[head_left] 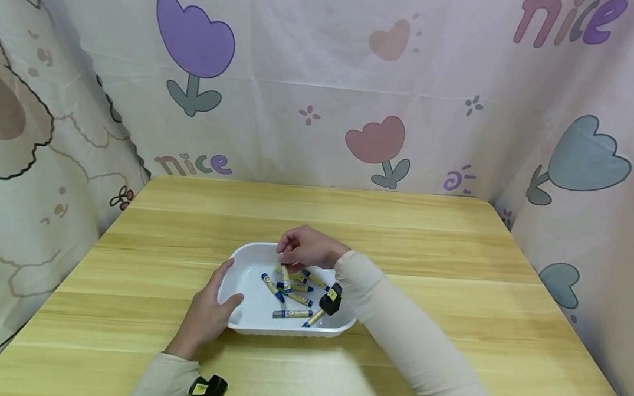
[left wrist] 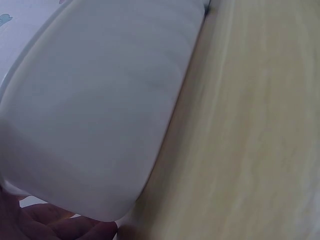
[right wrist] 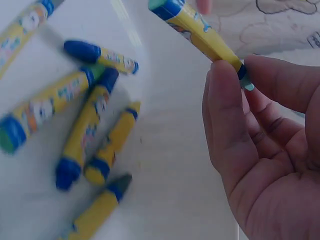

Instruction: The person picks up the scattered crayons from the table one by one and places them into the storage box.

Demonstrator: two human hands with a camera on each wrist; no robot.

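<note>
A white plastic tray (head_left: 290,331) sits on the table with several crayons (head_left: 293,314) in yellow and blue wrappers lying loose inside. My left hand (head_left: 205,314) grips the tray's left side, thumb over the rim and fingers along the outer wall. In the left wrist view, fingers (left wrist: 70,225) curl at the tray's lower edge. Above the tray, my right hand (head_left: 315,248) pinches a crayon (right wrist: 205,37) near its pale green tip between thumb and fingertips. That crayon slants, its flat green end pointing away from the palm.
The tray stands on a wood-grain table (head_left: 411,237). Patterned cloth (head_left: 302,55) hangs behind the table and along both sides. Black cameras are strapped to both wrists, the right one (head_left: 331,299) over the tray's right part.
</note>
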